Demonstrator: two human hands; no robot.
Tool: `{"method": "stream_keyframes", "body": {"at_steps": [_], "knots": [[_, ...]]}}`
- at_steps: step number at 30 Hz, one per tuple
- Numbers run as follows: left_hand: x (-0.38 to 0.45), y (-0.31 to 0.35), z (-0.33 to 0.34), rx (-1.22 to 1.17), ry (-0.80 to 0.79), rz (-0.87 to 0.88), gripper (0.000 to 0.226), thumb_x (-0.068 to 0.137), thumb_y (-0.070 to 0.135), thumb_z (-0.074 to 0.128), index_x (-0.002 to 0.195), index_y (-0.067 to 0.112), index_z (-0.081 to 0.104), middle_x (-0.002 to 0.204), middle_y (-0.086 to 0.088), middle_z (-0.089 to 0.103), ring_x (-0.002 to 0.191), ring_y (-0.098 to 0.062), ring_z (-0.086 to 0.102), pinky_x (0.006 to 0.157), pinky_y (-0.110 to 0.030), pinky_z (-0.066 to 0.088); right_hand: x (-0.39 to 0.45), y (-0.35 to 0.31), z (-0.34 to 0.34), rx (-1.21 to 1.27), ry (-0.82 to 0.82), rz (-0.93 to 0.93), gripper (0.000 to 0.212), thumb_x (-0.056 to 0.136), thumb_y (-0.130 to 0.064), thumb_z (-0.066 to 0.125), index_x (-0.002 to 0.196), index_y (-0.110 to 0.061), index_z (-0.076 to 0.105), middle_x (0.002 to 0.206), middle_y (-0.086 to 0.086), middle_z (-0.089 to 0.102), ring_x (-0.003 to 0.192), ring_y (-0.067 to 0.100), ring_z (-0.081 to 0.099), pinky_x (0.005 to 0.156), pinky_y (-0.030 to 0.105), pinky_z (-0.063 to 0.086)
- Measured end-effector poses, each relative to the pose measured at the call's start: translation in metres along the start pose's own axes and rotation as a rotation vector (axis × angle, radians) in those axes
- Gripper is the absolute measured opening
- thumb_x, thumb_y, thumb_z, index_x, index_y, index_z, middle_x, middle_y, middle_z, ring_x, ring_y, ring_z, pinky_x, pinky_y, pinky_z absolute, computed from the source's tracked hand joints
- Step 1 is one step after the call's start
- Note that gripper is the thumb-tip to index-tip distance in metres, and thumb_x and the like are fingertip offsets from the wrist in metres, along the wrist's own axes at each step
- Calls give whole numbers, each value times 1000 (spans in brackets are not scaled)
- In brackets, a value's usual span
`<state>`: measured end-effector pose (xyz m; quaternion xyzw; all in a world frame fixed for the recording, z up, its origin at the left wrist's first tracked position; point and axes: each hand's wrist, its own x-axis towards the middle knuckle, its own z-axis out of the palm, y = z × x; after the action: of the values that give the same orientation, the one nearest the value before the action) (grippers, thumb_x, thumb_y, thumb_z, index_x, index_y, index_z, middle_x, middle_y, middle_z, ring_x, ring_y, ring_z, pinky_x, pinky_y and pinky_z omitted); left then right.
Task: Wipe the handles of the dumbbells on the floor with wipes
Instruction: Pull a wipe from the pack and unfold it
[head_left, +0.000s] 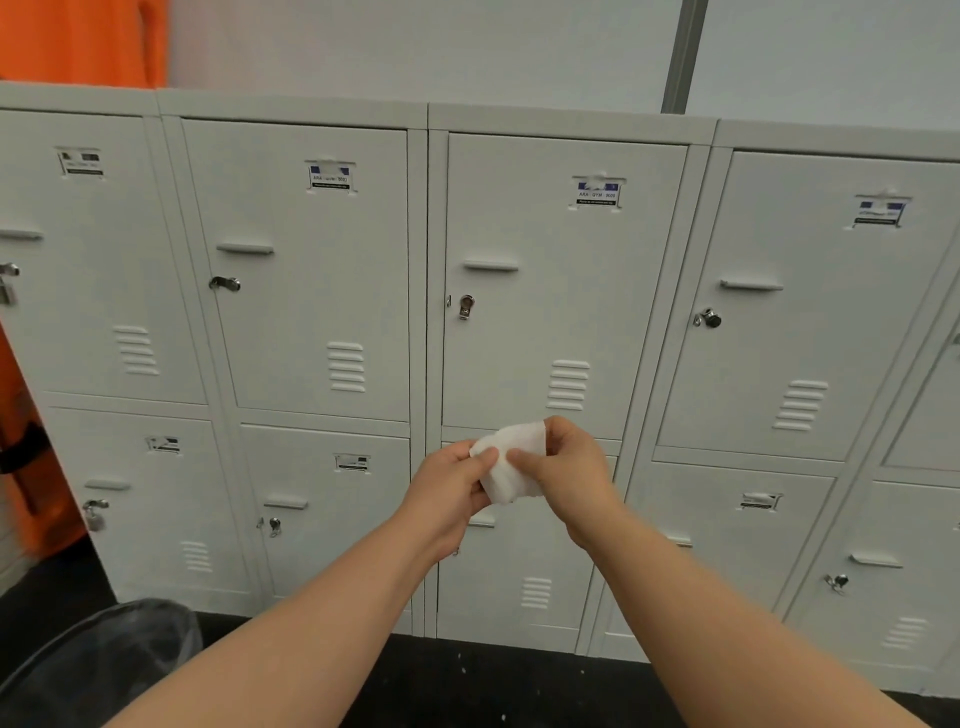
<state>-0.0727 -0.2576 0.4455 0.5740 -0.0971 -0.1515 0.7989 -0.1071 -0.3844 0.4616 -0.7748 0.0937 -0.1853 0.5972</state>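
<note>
From the head view, the left hand (453, 486) and the right hand (563, 467) are raised side by side in front of a wall of grey lockers (322, 270), both pinching one folded white wipe (511, 465) between thumb and fingers. The wipe is held in the air between the two hands, before a lower locker door. A bin (98, 660) with a clear liner sits on the dark floor (467, 670) at lower left, and something orange (78, 41) hangs at the left edge.

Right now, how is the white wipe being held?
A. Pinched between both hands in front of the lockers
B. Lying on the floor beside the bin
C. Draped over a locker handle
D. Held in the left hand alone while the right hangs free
A: the left hand and the right hand each pinch the wipe by an edge, in front of the grey lockers.
</note>
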Motion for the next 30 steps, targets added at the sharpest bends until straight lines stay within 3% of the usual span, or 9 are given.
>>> {"method": "stream_keyframes", "body": {"at_steps": [4, 6, 8, 10, 13, 16, 19, 23, 30], "knots": [[6, 3, -6, 75, 15, 4, 16, 96, 3, 48, 92, 7, 63, 89, -10, 66, 77, -20, 64, 71, -30, 54, 3, 10, -2, 186, 40, 146, 37, 80, -16, 69, 106, -23, 44, 100, 7, 60, 95, 27, 62, 82, 44, 54], [7, 3, -8, 98, 18, 2, 16, 96, 2, 47, 93, 9, 61, 91, -10, 65, 81, -21, 62, 72, -31, 54, 1, 13, -4, 82, 89, 100, 41, 82, -18, 68, 114, -22, 42, 101, 3, 59, 89, 19, 60, 70, 30, 49], [8, 2, -10, 118, 40, 5, 18, 95, 1, 48, 95, 15, 59, 99, -10, 62, 87, -23, 60, 73, -33, 54, 1, 16, -3, 23, 107, 84, 42, 83, -23, 66, 118, -23, 43, 103, 0, 60, 90, 16, 59, 70, 27, 47], [10, 0, -10, 125, 57, -8, 19, 95, 1, 48, 102, 17, 56, 110, -14, 59, 92, -26, 59, 74, -36, 54, 0, 18, 0, 94, 6, 167, 39, 85, -27, 65, 120, -17, 49, 109, 2, 62, 98, 19, 61, 80, 33, 51], [11, -4, -10, 104, 50, -43, 23, 96, 2, 46, 111, 18, 53, 117, -17, 56, 91, -28, 58, 74, -38, 55, 0, 16, 5, 247, -163, 280, 24, 91, -14, 57, 114, -8, 62, 109, 8, 68, 93, 22, 65, 68, 29, 52], [9, -4, -12, 78, 49, -77, 16, 96, 8, 50, 110, 17, 52, 108, -13, 60, 87, -25, 59, 72, -35, 53, 0, 15, 9, 313, -148, 295, 22, 93, -9, 51, 112, -9, 63, 105, 10, 68, 84, 20, 64, 59, 26, 50], [6, -4, -16, 104, 41, -94, 8, 91, 11, 60, 97, 12, 56, 89, -7, 63, 75, -19, 59, 66, -28, 51, -1, 16, 13, 345, -122, 311, 20, 93, -13, 53, 110, -12, 63, 105, 9, 67, 86, 20, 62, 62, 27, 49], [4, -3, -23, 115, 33, -149, 8, 92, 5, 56, 87, 11, 55, 82, -7, 62, 70, -18, 58, 60, -26, 48, -7, 16, 16, 457, -214, 403, 18, 89, -13, 60, 107, -13, 62, 93, 5, 66, 80, 19, 61, 61, 29, 49], [0, -11, -43, 25, 74, -222, 20, 100, 22, 45, 101, 8, 59, 87, -10, 63, 72, -20, 59, 62, -28, 48, -11, 30, 41, 562, -274, 499, 26, 87, -3, 58, 111, -12, 58, 98, 9, 65, 84, 23, 60, 66, 32, 48]]}}
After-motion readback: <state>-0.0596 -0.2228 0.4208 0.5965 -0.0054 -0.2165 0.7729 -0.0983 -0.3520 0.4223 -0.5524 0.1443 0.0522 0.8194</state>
